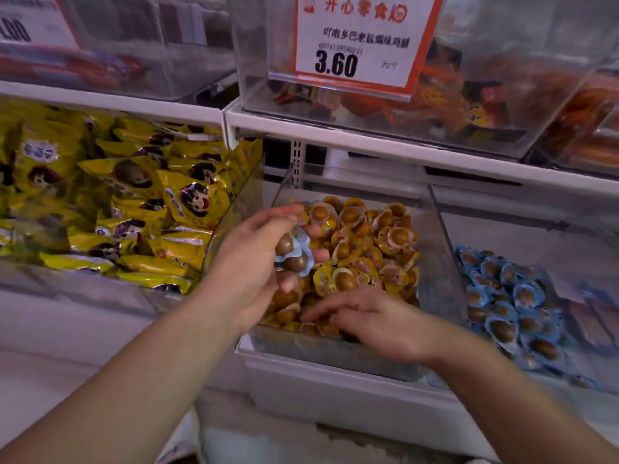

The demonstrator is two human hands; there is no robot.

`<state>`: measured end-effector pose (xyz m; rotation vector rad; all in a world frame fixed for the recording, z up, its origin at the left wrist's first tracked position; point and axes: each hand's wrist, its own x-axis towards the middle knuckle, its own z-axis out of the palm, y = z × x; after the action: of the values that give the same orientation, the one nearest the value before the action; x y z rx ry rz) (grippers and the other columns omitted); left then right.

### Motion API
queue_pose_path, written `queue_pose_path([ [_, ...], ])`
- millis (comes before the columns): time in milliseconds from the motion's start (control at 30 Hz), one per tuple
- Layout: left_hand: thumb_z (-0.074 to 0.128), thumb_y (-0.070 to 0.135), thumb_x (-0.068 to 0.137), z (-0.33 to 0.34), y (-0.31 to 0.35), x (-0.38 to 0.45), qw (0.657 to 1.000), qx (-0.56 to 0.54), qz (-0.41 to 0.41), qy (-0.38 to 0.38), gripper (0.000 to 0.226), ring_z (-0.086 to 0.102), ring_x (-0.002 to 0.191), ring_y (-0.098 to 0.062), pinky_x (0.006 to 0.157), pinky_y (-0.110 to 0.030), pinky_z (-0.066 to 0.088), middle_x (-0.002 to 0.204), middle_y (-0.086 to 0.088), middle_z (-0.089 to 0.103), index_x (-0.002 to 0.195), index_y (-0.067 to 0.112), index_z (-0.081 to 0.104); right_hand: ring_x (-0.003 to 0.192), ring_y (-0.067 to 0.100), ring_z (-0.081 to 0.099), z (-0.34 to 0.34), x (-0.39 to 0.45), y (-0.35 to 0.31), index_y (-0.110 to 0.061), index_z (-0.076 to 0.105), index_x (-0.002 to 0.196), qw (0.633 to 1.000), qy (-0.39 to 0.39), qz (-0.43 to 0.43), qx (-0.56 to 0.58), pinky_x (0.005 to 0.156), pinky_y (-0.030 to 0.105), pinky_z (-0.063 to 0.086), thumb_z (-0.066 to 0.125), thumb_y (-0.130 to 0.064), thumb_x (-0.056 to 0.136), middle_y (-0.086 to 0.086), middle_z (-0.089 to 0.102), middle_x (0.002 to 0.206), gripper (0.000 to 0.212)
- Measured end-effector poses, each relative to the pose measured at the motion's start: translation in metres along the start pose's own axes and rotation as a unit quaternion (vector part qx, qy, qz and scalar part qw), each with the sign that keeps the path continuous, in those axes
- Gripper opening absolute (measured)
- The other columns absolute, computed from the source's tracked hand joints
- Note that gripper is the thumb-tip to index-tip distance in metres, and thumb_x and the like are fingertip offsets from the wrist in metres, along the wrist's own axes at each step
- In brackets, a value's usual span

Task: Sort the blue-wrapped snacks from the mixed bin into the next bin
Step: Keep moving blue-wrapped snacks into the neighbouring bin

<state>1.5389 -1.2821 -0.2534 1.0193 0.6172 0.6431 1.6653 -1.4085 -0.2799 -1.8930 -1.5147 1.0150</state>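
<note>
The left hand [258, 259] is raised over the left edge of the mixed bin [442, 262], palm turned inward, its fingers curled round a small clutch of blue-wrapped snacks [293, 252] with brown round centres showing between thumb and fingers. Its forearm runs up from the lower left corner. The right hand [375, 321] lies low over the near part of the same bin, palm down, fingers stretched leftward and resting on the yellow-wrapped snacks [365, 249] heaped there; it is blurred, and whether it pinches anything cannot be told. Its forearm comes in from the lower right. Just to the right, behind the clear wall, the next bin [569, 229] holds a pile of blue-wrapped pieces [512, 306]. To the left lies a bin of yellow packets [134, 202]. Above, on the upper shelf, a clear box carries a price tag [361, 41] reading 3.60.
</note>
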Motion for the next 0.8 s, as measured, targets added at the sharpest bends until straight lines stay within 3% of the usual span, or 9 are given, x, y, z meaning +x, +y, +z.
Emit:
queue_pose_path([
  [100,0.049,0.013,0.102,0.0,-0.003,0.0,1.0,0.023,0.013,-0.01,0.019,0.074,0.071,-0.031,0.032,-0.018,0.029,0.087,-0.008,0.074,0.112,0.013,0.065,0.11,-0.003,0.055,0.007,0.01,0.0,-0.019,0.07,0.124,0.994,-0.048,-0.019,-0.101,0.099,0.01,0.039,0.044,-0.009,0.1,-0.008,0.067,0.125,0.037],
  [233,0.05,0.013,0.102,-0.002,-0.005,0.002,0.999,0.029,0.02,-0.021,0.018,0.074,0.072,-0.031,0.032,-0.018,0.031,0.089,-0.009,0.075,0.11,0.014,0.066,0.093,0.017,0.062,-0.01,0.01,0.005,-0.019,0.074,0.096,0.978,0.006,0.022,-0.207,0.087,0.038,0.051,0.048,-0.023,0.097,0.002,0.072,0.1,0.027],
  [300,0.05,0.013,0.101,-0.004,-0.006,0.003,0.999,0.036,0.022,-0.028,0.019,0.074,0.074,-0.031,0.033,-0.019,0.033,0.092,-0.01,0.075,0.112,0.015,0.066,0.093,0.021,0.063,-0.02,0.007,0.013,-0.018,0.073,0.096,0.967,0.033,0.07,-0.241,0.083,0.041,0.053,0.048,-0.026,0.097,0.006,0.071,0.099,0.027],
  [400,0.051,0.013,0.101,-0.006,-0.008,0.004,0.998,0.046,0.021,-0.034,0.02,0.075,0.079,-0.033,0.033,-0.02,0.034,0.095,-0.011,0.075,0.113,0.016,0.066,0.104,0.026,0.061,-0.027,0.003,0.022,-0.022,0.072,0.11,0.95,0.065,0.113,-0.284,0.088,0.037,0.052,0.046,-0.022,0.098,0.009,0.068,0.115,0.028],
  [533,0.051,0.012,0.1,-0.006,-0.009,0.006,0.998,0.052,0.021,-0.035,0.019,0.075,0.081,-0.035,0.032,-0.021,0.034,0.095,-0.011,0.075,0.112,0.016,0.066,0.115,0.025,0.058,-0.012,0.006,0.023,-0.031,0.062,0.13,0.954,0.025,0.069,-0.291,0.094,0.038,0.05,0.044,-0.022,0.101,0.001,0.063,0.13,0.035],
  [600,0.052,0.012,0.1,-0.005,-0.01,0.006,0.997,0.058,0.024,-0.033,0.019,0.075,0.081,-0.035,0.033,-0.021,0.034,0.094,-0.01,0.075,0.112,0.016,0.066,0.107,0.023,0.059,-0.006,0.008,0.024,-0.029,0.062,0.121,0.961,0.029,0.064,-0.269,0.087,0.037,0.051,0.048,-0.036,0.1,-0.001,0.064,0.12,0.026],
  [700,0.052,0.013,0.1,-0.003,-0.011,0.007,0.997,0.068,0.031,-0.03,0.018,0.075,0.08,-0.034,0.033,-0.021,0.034,0.095,-0.01,0.075,0.112,0.016,0.066,0.086,0.0,0.055,-0.004,0.01,0.026,-0.038,0.061,0.111,0.974,0.037,0.069,-0.212,0.069,0.02,0.045,0.062,-0.06,0.086,-0.021,0.06,0.095,0.033],
  [733,0.052,0.013,0.1,-0.003,-0.012,0.007,0.997,0.07,0.033,-0.029,0.018,0.075,0.08,-0.034,0.033,-0.021,0.034,0.095,-0.01,0.075,0.112,0.017,0.066,0.088,-0.002,0.054,-0.004,0.011,0.026,-0.039,0.061,0.115,0.976,0.03,0.067,-0.203,0.072,0.017,0.045,0.066,-0.062,0.083,-0.024,0.059,0.097,0.04],
  [800,0.052,0.013,0.1,-0.002,-0.013,0.008,0.996,0.074,0.036,-0.026,0.019,0.075,0.08,-0.034,0.033,-0.022,0.034,0.095,-0.01,0.075,0.112,0.017,0.066,0.104,0.007,0.058,-0.005,0.015,0.028,-0.037,0.059,0.125,0.976,0.018,0.057,-0.208,0.086,0.025,0.051,0.07,-0.058,0.081,-0.019,0.062,0.116,0.05],
])
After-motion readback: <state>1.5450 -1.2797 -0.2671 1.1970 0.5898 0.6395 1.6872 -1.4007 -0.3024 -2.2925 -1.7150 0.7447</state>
